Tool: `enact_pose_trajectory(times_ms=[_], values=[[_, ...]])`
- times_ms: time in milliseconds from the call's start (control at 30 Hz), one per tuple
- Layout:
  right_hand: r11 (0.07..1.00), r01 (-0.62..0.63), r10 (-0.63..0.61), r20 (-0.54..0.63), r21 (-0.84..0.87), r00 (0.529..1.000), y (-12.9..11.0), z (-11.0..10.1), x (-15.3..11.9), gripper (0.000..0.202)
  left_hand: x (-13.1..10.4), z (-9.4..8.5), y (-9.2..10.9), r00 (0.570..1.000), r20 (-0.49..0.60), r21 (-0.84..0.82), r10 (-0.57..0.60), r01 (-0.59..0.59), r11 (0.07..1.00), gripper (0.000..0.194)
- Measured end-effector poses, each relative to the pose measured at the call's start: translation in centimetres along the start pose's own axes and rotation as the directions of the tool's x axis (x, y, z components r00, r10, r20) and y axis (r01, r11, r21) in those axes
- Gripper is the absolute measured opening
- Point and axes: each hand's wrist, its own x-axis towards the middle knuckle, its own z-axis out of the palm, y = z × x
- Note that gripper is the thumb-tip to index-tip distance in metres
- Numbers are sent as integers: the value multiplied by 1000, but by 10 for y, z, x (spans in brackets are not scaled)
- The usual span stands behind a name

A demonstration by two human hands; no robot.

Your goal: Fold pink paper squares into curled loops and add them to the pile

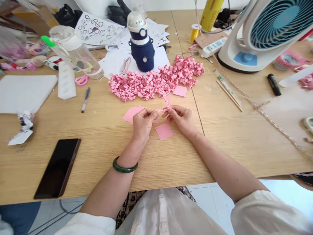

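Observation:
My left hand (144,122) and my right hand (180,118) meet over the middle of the table, each in a pinch. A thin pink paper strip (163,110) runs between their fingertips. From the right fingers a thin braided strand (166,100) leads up to a long heap of pink folded-paper pieces (146,84). Beneath and beside my hands lie a fanned stack of pink paper squares (132,113) and a loose pink square (164,131). Another pink square (180,91) rests against the heap's front edge. My fingers partly hide the strip.
A navy bottle (142,49) stands behind the heap, with a clear bottle (79,54) to its left. At the right is a fan (246,58) by a power strip (214,47). A phone (58,168) lies near the front left edge; a twisted cord (269,120) crosses the right side.

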Motion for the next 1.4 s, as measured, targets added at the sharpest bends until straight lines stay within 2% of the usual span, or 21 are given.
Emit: enact_pose_trajectory(times_ms=[167, 300, 533, 767, 1067, 1200, 1400], values=[[999, -16, 16, -26, 29, 1000, 4, 0, 1, 44, -2, 0, 1, 998, -36, 65, 50, -47, 997, 23], [999, -19, 22, -59, 47, 998, 6, -3, 2, 43, -4, 1, -1, 1000, -31, 11, -6, 7, 1000, 30], [998, 6, 0, -91, 64, 996, 4, -3, 2, 42, -5, 2, -5, 1000, 4, 9, -8, 8, 1000, 33], [999, 22, -19, -110, 25, 994, 2, -4, 2, 42, -7, 3, -1, 999, 34, 6, -25, 25, 1000, 27], [1000, 9, -7, -83, 25, 996, 3, -2, 3, 45, -3, -1, -11, 990, 56, 117, 130, -136, 984, 16], [1000, 17, -15, -62, 25, 998, 3, -1, 2, 43, -3, -2, -11, 989, 51, 126, 141, -147, 981, 13], [1000, 2, -2, -90, 5, 996, 4, -1, 2, 43, -5, -1, -9, 989, 50, 136, 141, -147, 980, 14]])
